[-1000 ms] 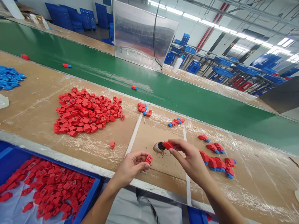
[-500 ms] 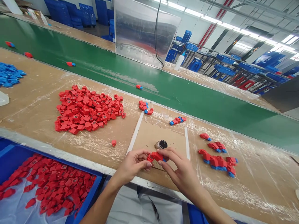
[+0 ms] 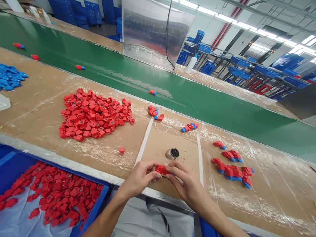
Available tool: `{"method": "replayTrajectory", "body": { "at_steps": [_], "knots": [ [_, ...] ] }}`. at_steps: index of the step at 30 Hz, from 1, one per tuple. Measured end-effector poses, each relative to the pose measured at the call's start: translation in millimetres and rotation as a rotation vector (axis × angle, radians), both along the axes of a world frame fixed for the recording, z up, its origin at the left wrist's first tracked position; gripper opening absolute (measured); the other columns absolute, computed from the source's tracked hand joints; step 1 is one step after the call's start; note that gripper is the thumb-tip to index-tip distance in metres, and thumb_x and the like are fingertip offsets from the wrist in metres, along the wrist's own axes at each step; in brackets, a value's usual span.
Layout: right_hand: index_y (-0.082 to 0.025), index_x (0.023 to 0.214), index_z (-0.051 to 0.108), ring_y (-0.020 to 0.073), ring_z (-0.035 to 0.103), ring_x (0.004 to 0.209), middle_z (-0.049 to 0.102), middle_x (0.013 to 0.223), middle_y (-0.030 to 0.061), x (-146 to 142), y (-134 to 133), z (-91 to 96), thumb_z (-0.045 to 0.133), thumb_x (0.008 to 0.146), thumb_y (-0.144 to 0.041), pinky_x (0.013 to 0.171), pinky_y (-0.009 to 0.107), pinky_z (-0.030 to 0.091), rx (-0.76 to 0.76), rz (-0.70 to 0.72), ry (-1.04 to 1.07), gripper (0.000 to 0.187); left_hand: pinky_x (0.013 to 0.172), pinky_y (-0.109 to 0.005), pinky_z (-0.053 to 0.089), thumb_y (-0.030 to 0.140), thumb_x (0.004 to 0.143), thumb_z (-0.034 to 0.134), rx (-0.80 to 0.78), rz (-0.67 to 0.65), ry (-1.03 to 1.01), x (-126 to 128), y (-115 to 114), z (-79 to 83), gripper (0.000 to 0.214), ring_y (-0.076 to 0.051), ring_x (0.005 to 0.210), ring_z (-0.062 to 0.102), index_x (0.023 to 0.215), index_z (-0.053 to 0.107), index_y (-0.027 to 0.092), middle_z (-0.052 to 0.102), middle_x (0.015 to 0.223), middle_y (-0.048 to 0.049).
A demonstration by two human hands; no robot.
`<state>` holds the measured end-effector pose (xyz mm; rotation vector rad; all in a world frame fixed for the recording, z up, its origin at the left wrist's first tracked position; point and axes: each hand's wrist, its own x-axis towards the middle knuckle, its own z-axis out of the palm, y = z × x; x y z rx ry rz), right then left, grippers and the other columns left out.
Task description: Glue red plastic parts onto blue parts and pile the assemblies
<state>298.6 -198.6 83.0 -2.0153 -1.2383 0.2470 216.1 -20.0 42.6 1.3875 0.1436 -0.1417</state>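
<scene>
My left hand (image 3: pixel 140 177) and my right hand (image 3: pixel 184 183) meet at the near edge of the table, fingers pinched on small red plastic parts (image 3: pixel 161 170) pressed together between them. Just beyond the hands stands a small round jar (image 3: pixel 172 153) with a dark top. A large heap of red parts (image 3: pixel 92 115) lies to the left. Finished red-and-blue pieces (image 3: pixel 233 171) lie to the right of my right hand.
A blue bin (image 3: pixel 49 197) with red parts sits below the table at the left. Blue parts (image 3: pixel 11 77) are piled far left. A green conveyor belt (image 3: pixel 172 95) carries single red-and-blue pieces (image 3: pixel 152 92). Small clusters (image 3: pixel 155 112) (image 3: pixel 189 126) lie near the belt.
My right hand drew back from the jar with its red part and joined it to the part in my left hand. Pieces on the belt drifted right.
</scene>
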Motion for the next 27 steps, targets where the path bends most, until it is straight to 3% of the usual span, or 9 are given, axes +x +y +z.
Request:
{"method": "replayTrajectory", "body": {
  "at_steps": [8,12,14,15,17,19,21,23,27],
  "knots": [
    [-0.020,0.108,0.062,0.0209,0.063,0.086,0.063,0.100,0.0096,-11,5,-2.7,0.043,0.099,-0.019,0.072,0.032,0.053,0.006,-0.056,-0.089,0.022,0.056,-0.020,0.036,0.027,0.083,0.063,0.025,-0.010,0.012,2,-4,2.8,0.021,-0.010,0.062,0.048,0.098,0.069,0.015,0.057,0.069,0.0019],
    [-0.022,0.109,0.062,0.0213,0.065,0.090,0.067,0.102,0.0085,10,-12,2.5,0.045,0.098,-0.022,0.075,0.032,0.054,0.031,-0.135,-0.120,0.021,0.058,-0.022,0.044,0.028,0.079,0.066,0.046,-0.068,0.082,2,14,14.9,0.047,-0.013,0.065,0.057,0.124,0.057,0.019,0.066,0.080,-0.0005],
    [-0.022,0.110,0.062,0.0217,0.066,0.087,0.068,0.103,0.0085,40,-38,4.9,0.047,0.097,-0.028,0.074,0.033,0.054,0.029,-0.272,-0.158,0.021,0.062,-0.025,0.048,0.036,0.083,0.062,0.237,0.019,0.071,9,39,26.2,0.053,-0.015,0.068,0.060,0.133,0.050,0.020,0.069,0.086,-0.0029],
    [-0.022,0.109,0.063,0.0221,0.066,0.083,0.068,0.104,0.0087,59,-56,4.5,0.049,0.096,-0.032,0.072,0.034,0.053,0.009,-0.372,-0.184,0.022,0.065,-0.027,0.049,0.041,0.087,0.057,0.406,0.110,0.049,15,55,32.5,0.050,-0.016,0.069,0.062,0.132,0.051,0.020,0.069,0.086,-0.0036],
    [-0.020,0.108,0.064,0.0246,0.066,0.078,0.069,0.103,0.0099,101,-93,-0.3,0.049,0.092,-0.039,0.070,0.038,0.053,-0.072,-0.588,-0.227,0.029,0.071,-0.029,0.049,0.045,0.092,0.046,0.868,0.299,0.050,34,86,44.3,0.045,-0.020,0.076,0.064,0.129,0.054,0.020,0.070,0.084,-0.0048],
    [-0.019,0.107,0.065,0.0288,0.066,0.084,0.071,0.100,0.0108,139,-127,-10.0,0.048,0.087,-0.040,0.072,0.041,0.051,-0.206,-0.712,-0.246,0.033,0.081,-0.034,0.048,0.039,0.095,0.041,1.295,0.322,0.142,58,111,52.0,0.040,-0.026,0.091,0.066,0.128,0.054,0.020,0.072,0.091,-0.0083],
    [-0.019,0.107,0.064,0.0311,0.065,0.089,0.071,0.100,0.0112,168,-149,-21.4,0.046,0.085,-0.041,0.074,0.043,0.050,-0.291,-0.760,-0.238,0.037,0.083,-0.039,0.047,0.031,0.093,0.043,1.467,0.288,0.208,80,124,54.7,0.036,-0.032,0.098,0.065,0.124,0.055,0.016,0.072,0.097,-0.0145],
    [-0.019,0.107,0.064,0.0312,0.065,0.093,0.071,0.104,0.0113,185,-158,-31.0,0.044,0.084,-0.041,0.076,0.043,0.050,-0.331,-0.754,-0.224,0.038,0.080,-0.041,0.046,0.024,0.090,0.045,1.518,0.243,0.236,96,128,53.9,0.033,-0.035,0.096,0.066,0.120,0.056,0.013,0.071,0.098,-0.0192],
    [-0.020,0.109,0.064,0.0290,0.066,0.091,0.071,0.101,0.0093,199,-160,-34.4,0.044,0.085,-0.039,0.075,0.040,0.051,-0.391,-0.715,-0.201,0.036,0.072,-0.036,0.045,0.021,0.091,0.042,1.579,0.136,0.226,105,130,51.3,0.027,-0.033,0.091,0.067,0.112,0.057,0.018,0.071,0.094,-0.0165]
  ]
}}
